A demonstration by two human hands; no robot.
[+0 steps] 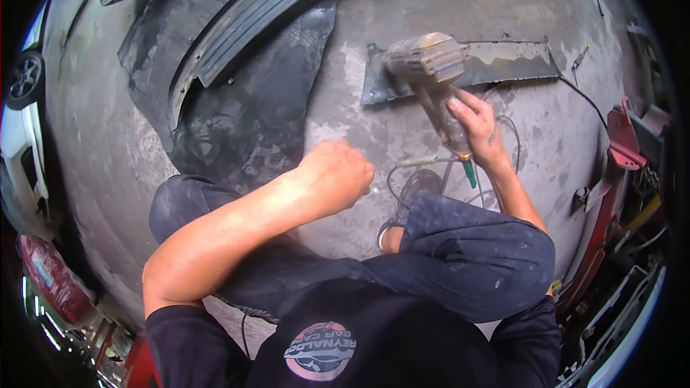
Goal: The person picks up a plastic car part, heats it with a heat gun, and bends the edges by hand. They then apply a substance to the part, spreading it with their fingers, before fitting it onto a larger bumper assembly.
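Observation:
A worn, dusty power tool [436,65] with a blocky head is held up by my right hand [478,126], whose fingers and thumb wrap round its handle. A green fitting [469,172] hangs from the handle's lower end. My left hand [334,176] is closed in a loose fist over the floor, its back toward the camera; what its fingers hold, if anything, is hidden. Behind the tool, a long dark panel [514,61] lies on the concrete. To the left, a curved ribbed part [251,11] rests on a black sheet [244,126].
A thin cable [394,185] loops over the floor near my shoe [419,187]. A red metal stand [625,138] and other frame parts line the right side. At the far left are a white car [32,129] and a red wrapped object [54,280].

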